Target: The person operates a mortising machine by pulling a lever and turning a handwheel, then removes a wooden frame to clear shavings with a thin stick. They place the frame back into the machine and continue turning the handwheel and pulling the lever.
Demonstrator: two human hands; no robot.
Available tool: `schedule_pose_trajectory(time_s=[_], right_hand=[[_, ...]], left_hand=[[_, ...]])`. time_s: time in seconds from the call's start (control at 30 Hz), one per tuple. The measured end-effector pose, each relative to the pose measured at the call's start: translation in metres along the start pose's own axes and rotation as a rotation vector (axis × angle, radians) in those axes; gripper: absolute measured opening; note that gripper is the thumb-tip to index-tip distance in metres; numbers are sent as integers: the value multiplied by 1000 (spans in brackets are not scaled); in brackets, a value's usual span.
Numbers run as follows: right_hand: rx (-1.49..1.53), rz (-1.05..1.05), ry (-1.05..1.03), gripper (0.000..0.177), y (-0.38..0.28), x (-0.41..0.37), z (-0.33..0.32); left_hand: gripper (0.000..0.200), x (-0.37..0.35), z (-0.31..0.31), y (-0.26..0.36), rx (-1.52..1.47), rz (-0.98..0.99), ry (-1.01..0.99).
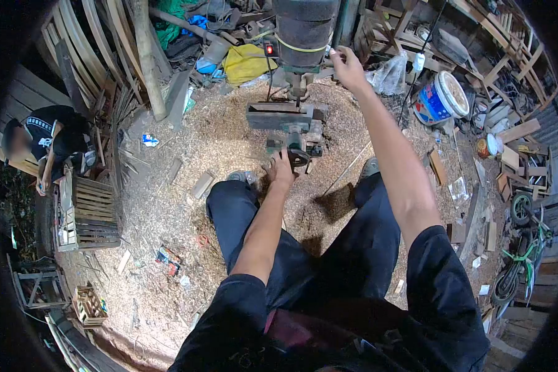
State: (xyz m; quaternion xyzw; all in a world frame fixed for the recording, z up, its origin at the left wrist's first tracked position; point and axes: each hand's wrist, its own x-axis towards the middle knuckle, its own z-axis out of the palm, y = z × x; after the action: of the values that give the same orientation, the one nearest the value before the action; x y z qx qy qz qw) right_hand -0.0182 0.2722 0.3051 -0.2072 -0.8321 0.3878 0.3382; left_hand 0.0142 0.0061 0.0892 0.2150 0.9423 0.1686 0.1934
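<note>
From the head view, the drill press [305,31] stands on the sawdust-covered floor [167,204] straight ahead of the person's legs, its dark column head upright and pointing down at the work. Right under the head lies a flat rectangular block [273,115], its long axis running left to right across the view. Just nearer than the block, a green vise [296,137] sits with its length pointing toward the person.

The left hand [281,168] rests on the near end of the vise. Its fingers are bent over a dark round part, and whether they clasp it I cannot tell. The right hand [347,66] is raised to the right side of the press head, its fingers drawn narrow around a thin lever [328,57].

Right of the press stands a blue and white bucket [443,96]. Behind the press lies a yellow cloth [245,62]. Far to its left another person [49,139] sits beside a wooden crate [93,214].
</note>
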Motion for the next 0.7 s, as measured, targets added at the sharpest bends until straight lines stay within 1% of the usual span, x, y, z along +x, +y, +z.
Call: schedule_pose_trajectory(time_s=[0.07,0.17,0.2,0.23,0.27,0.3,0.33,0.37,0.4,0.43,0.47,0.5,0.53,0.57,0.6,0.67,0.7], right_hand=[[1,12,1,56,-2,0,1],[38,0,21,56,1,7,-3],[73,-4,31,57,9,17,-3],[109,-11,41,58,14,23,-2],[75,-49,72,59,7,28,-6],[39,-87,103,61,-3,36,-14],[2,-123,131,62,-11,39,-19],[4,-130,164,65,1,61,-16],[29,-172,181,67,-16,67,-23],[8,-163,285,60,-33,70,-26],[64,-150,300,61,-51,77,-33],[119,-139,316,63,-69,84,-41],[249,-126,239,74,-75,104,-48],[274,-119,296,82,-74,128,-50],[291,-142,140,86,-86,143,-65],[275,-26,144,92,-115,158,-71],[210,26,130,96,-127,160,-71]], left_hand=[[104,4,7,-3,14,-8,16],[99,-5,0,0,-187,18,-10],[98,3,16,-7,-197,60,79],[96,19,45,-20,-207,99,171],[94,21,43,-22,-219,103,172],[91,15,28,-16,-230,107,173],[88,8,11,-15,-245,71,78],[85,-2,-7,-12,-260,34,-18],[82,6,7,-19,-229,59,48],[79,16,24,-29,-194,86,114],[76,23,36,-38,-159,113,182],[74,23,39,-41,-172,118,206],[73,22,42,-43,-187,124,230],[71,21,44,-43,-200,129,253],[71,19,35,-39,-190,111,216],[72,10,13,-28,-168,75,142],[73,10,10,-27,-158,96,149]])
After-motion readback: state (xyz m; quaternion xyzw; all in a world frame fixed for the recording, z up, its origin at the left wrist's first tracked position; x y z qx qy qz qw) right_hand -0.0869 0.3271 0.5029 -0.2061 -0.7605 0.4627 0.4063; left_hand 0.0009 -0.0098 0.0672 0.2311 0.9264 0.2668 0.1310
